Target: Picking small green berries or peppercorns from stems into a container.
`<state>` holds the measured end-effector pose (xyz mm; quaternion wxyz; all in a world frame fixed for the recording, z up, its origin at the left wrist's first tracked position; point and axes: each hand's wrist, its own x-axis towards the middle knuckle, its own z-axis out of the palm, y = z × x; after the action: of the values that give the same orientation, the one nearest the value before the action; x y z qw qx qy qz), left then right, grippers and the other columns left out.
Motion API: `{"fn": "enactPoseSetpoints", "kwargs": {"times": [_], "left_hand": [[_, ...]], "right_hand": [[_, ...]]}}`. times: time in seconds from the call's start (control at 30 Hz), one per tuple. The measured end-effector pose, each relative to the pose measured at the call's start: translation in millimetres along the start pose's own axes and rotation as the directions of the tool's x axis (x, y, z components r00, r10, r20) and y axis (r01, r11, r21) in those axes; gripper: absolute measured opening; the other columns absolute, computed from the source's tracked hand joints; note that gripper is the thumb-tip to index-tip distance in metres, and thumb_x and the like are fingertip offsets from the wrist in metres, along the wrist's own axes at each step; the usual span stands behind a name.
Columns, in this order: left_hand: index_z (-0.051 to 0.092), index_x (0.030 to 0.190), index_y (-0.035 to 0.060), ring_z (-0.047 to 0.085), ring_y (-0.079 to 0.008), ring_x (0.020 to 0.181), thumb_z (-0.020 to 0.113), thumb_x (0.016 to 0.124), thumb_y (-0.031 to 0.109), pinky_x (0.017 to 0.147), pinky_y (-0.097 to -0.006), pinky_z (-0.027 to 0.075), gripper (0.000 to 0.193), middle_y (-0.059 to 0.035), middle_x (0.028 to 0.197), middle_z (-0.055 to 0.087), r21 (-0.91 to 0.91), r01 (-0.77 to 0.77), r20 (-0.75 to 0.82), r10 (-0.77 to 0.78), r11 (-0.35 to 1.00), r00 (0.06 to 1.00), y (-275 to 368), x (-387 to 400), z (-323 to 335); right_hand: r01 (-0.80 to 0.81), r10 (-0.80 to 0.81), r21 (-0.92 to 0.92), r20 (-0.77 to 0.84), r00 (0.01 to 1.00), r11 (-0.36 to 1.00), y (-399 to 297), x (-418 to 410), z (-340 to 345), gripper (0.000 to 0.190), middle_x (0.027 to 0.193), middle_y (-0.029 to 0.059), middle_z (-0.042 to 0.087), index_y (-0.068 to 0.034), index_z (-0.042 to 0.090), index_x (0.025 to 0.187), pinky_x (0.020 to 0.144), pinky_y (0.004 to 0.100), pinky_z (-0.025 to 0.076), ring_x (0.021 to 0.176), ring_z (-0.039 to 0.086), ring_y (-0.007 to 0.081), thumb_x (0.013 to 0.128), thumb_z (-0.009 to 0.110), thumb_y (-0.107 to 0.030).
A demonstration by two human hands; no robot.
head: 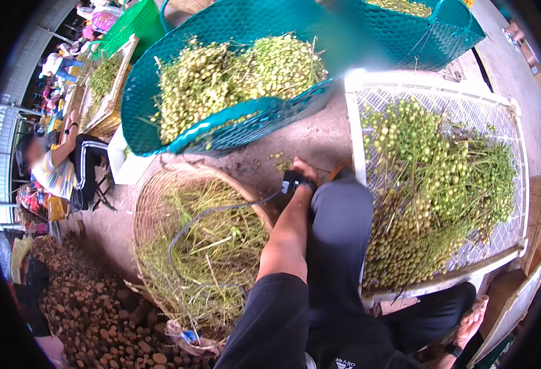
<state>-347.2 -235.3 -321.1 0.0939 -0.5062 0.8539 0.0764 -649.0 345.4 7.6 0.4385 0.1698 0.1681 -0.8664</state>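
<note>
My left hand (305,169) reaches down to the floor between the round wicker basket and my knee, with a black strap and small device at its wrist. A small bunch of round green fruits (279,161) lies on the floor just beyond it. The fingers are partly hidden, so whether they grip anything is unclear. Beside my right knee, my right hand (473,318) hangs with loose fingers and nothing seen in it. A white plastic mesh tray (492,108) on my right holds stemmed green fruits (436,184). The wicker basket (153,193) contains thin stalks (215,249).
Ahead stands a teal woven basket (137,101) with loose fruits (243,78); another teal basket (418,41) is behind it. A cable (192,226) crosses the stalks. Brown cut pieces (113,313) are heaped lower left. A seated person (56,170) works at far left.
</note>
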Motion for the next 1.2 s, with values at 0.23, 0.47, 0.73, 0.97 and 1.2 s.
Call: {"fn": "enactPoseSetpoints", "kwargs": {"times": [0.23,0.47,0.73,0.97,1.2], "left_hand": [[0.037,0.136,0.0118,0.051,-0.0349,0.112,0.062,0.082,0.025,0.088,-0.0461,0.046,0.061,-0.0146,0.143,0.033,-0.343,0.225,0.186,-0.169,0.912,0.968,-16,-12,36],[0.050,0.124,0.0122,0.054,-0.0322,0.110,0.063,0.078,0.021,0.089,-0.0424,0.045,0.049,-0.0113,0.131,0.047,-0.138,0.081,0.296,-0.037,0.987,0.954,-6,2,38],[0.069,0.094,0.0117,0.062,-0.0273,0.102,0.060,0.077,0.022,0.084,-0.0376,0.050,0.022,-0.0105,0.106,0.064,-0.098,-0.134,0.361,0.161,0.986,0.919,-23,30,18],[0.062,0.067,0.0107,0.059,-0.0378,0.070,0.038,0.089,0.038,0.065,-0.0470,0.046,0.042,-0.0151,0.072,0.061,-0.250,-0.061,0.078,0.083,0.966,0.993,-51,36,18],[0.062,0.096,0.0069,0.065,-0.0323,0.084,0.047,0.088,0.020,0.073,-0.0421,0.051,0.022,-0.0195,0.088,0.065,-0.012,-0.250,0.152,0.249,0.968,0.957,-16,16,-153]], "right_hand": [[0.068,-0.067,-0.119,0.017,0.998,0.991,16,-2,10,0.029,0.089,0.0027,0.039,-0.004,0.043,0.116,0.052,0.0227,0.027,0.058,0.032,0.0087,0.101,0.027,-0.024],[0.054,-0.045,0.020,-0.323,0.945,0.998,20,-8,19,0.037,0.069,-0.0031,0.042,-0.012,0.054,0.099,0.054,0.0256,0.030,0.052,0.030,0.0074,0.098,0.035,-0.044],[0.123,-0.128,-0.133,-0.029,0.991,0.983,15,-7,6,0.039,0.091,0.0037,0.041,-0.002,0.041,0.124,0.055,0.0235,0.029,0.060,0.032,0.0088,0.102,0.023,-0.028],[0.153,-0.149,-0.208,0.035,0.988,0.966,12,-12,-2,0.036,0.091,0.0038,0.043,-0.002,0.041,0.124,0.051,0.0221,0.026,0.057,0.031,0.0080,0.102,0.024,-0.025],[0.208,-0.206,-0.050,0.057,0.977,0.977,27,-15,-6,0.027,0.084,0.0039,0.040,0.001,0.042,0.116,0.039,0.0212,0.021,0.053,0.032,0.0084,0.101,0.029,-0.017]]}}
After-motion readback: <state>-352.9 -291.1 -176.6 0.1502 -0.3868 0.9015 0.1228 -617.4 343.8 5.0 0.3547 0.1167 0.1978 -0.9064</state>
